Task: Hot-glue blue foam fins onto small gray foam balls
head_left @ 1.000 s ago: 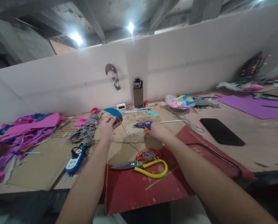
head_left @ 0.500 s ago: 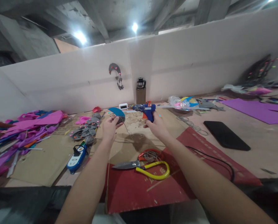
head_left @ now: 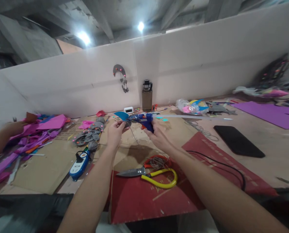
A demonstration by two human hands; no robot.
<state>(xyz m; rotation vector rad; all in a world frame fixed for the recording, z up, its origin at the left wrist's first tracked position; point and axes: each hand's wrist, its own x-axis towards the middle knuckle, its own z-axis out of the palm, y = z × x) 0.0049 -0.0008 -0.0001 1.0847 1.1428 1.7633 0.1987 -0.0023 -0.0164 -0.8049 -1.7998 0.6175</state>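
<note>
Left hand (head_left: 116, 133): pinched closed on blue piece (head_left: 121, 115), above desk (head_left: 280, 149), centre; cord (head_left: 134, 136) hanging below. Right hand (head_left: 159, 136): wrapped round glue gun (head_left: 147, 120), nozzle at piece; contact unclear. Gluing seemingly under way, not yet complete. Moon ornament (head_left: 119, 70), far: dotted, strung, apparently finished. Grey pieces (head_left: 87, 136), left: some dotted. Scissors (head_left: 132, 172), near: unheld.

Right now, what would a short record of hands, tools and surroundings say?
Left hand: holds blue-and-grey piece
Right hand: grip on blue glue gun, nozzle near the piece, contact unclear
Front: scissors on red cardboard
Left side: power strip, coloured scraps
Right side: black phone
Back: bottle by wall
Co-worker's hand: at the scraps
</note>
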